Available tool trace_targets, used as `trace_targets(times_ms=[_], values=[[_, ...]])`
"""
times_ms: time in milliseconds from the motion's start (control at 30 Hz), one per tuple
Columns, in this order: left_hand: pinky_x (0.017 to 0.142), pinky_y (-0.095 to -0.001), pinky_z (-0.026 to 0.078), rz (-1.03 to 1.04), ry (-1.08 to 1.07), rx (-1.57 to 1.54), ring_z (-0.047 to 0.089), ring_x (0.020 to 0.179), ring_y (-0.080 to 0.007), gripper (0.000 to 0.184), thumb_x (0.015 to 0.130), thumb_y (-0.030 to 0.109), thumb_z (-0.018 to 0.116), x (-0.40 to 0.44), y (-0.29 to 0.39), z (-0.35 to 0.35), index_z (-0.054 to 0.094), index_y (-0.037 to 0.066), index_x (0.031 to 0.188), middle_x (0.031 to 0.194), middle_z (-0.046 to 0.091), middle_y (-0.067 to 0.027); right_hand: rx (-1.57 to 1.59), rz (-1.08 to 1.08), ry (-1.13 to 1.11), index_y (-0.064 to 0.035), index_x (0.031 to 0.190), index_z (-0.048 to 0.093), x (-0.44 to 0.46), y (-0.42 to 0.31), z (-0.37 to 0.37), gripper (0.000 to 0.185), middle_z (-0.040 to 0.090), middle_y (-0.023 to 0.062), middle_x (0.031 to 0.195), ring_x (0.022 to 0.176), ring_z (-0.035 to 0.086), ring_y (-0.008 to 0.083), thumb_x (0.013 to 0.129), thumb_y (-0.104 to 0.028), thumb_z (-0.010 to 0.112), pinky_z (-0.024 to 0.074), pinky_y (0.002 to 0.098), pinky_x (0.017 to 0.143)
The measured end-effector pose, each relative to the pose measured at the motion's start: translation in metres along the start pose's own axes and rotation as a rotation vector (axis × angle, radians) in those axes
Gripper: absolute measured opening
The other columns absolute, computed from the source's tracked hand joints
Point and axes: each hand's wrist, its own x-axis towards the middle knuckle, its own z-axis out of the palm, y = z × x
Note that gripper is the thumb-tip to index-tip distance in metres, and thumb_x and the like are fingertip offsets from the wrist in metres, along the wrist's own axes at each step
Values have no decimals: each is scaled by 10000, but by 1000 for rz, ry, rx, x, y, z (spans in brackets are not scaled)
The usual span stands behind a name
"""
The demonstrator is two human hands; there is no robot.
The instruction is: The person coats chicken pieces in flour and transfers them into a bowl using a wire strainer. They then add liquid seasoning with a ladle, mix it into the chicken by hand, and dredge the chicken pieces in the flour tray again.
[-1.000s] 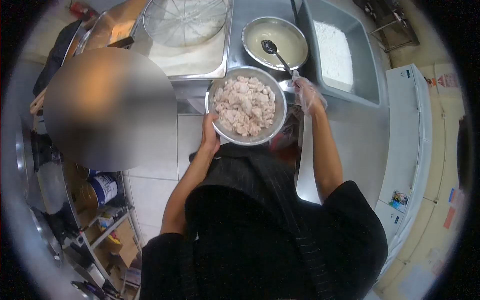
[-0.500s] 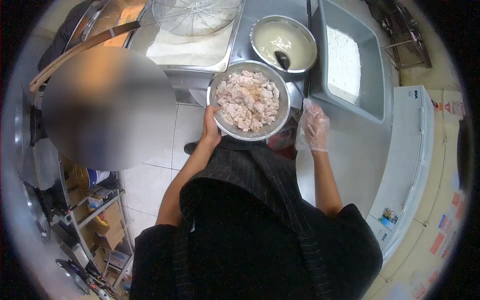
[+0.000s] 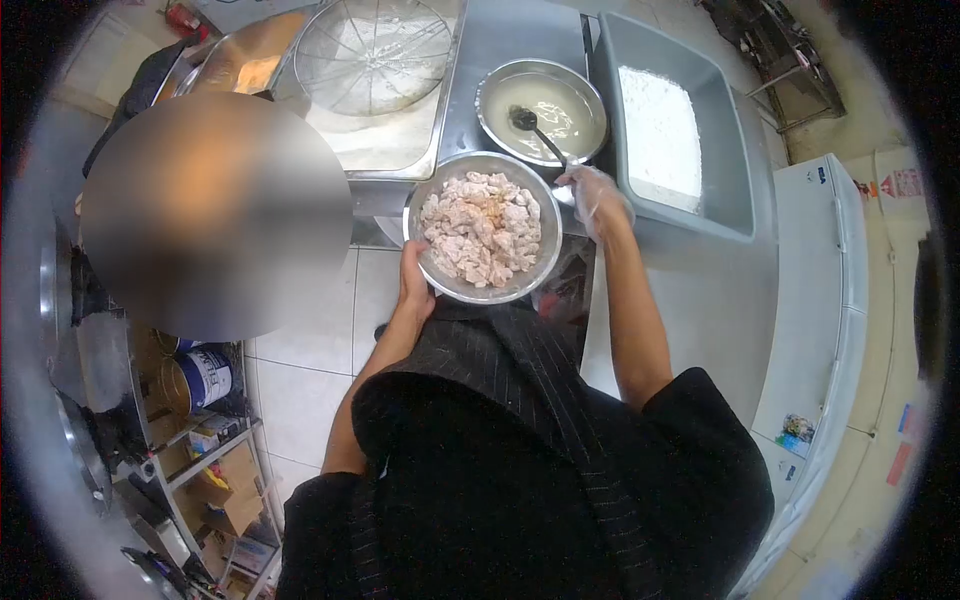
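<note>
My left hand (image 3: pixel 414 278) is bare and grips the near-left rim of a steel bowl (image 3: pixel 410 215), thumb over the edge. Inside the bowl lies a heap of flour-coated raw meat pieces (image 3: pixel 478 232) with a brownish seasoning patch on top. My right hand (image 3: pixel 597 197), in a clear plastic glove, is closed around the handle end of a black ladle (image 3: pixel 524 119). The ladle's head sits in pale, cloudy liquid within a second steel bowl (image 3: pixel 484 118), just beyond the first one. Part of the handle is hidden by my fingers.
A large grey tub (image 3: pixel 745 190) with white flour (image 3: pixel 662 140) stands at right. Upper left, a wire strainer (image 3: pixel 372 62) rests over a floury metal tray (image 3: pixel 385 165). A steel counter (image 3: pixel 690 330) runs along my right; a shelf rack (image 3: pixel 210 450) stands lower left.
My right hand has moved forward and left from beside the tub and taken hold of the ladle, whose head has shifted left in the liquid. The left hand still holds its bowl.
</note>
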Motion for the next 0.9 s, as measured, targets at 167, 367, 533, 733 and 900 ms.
trace_targets(times_ms=[167,367,533,733,900], values=[[922,-378,404,-6,16,4,507,1069,-284,625,735,343,448,-5,2,5,382,-28,1233,1176,495,-178,362,196,-186,-122,750,598,-35,1,-13,197,341,-33,612,548,285,91,793,-287,499,262,264,520],[929,-359,377,-12,68,3,507,1061,-261,593,746,344,456,-4,1,4,409,-15,1216,1170,512,-149,-82,-88,-156,-103,837,631,-79,21,-27,317,545,57,743,693,492,192,807,-392,506,412,308,714],[936,-362,374,8,6,-30,498,1074,-264,581,756,323,450,0,-1,-1,397,-17,1224,1186,499,-158,-510,-330,-96,-61,923,636,-125,13,-24,400,628,135,917,767,603,280,871,-413,453,467,369,686],[845,-334,416,49,35,-45,547,947,-254,494,763,331,440,6,-6,-4,468,-33,1097,1051,556,-163,-443,-544,295,-26,979,611,-100,33,-5,336,629,173,838,762,606,310,868,-317,485,469,378,678],[873,-352,415,18,33,-18,531,1009,-258,534,759,336,445,-3,-3,3,435,-22,1155,1114,531,-160,-543,-414,407,-18,896,623,-30,23,7,301,624,190,791,739,609,314,861,-280,479,466,402,665]])
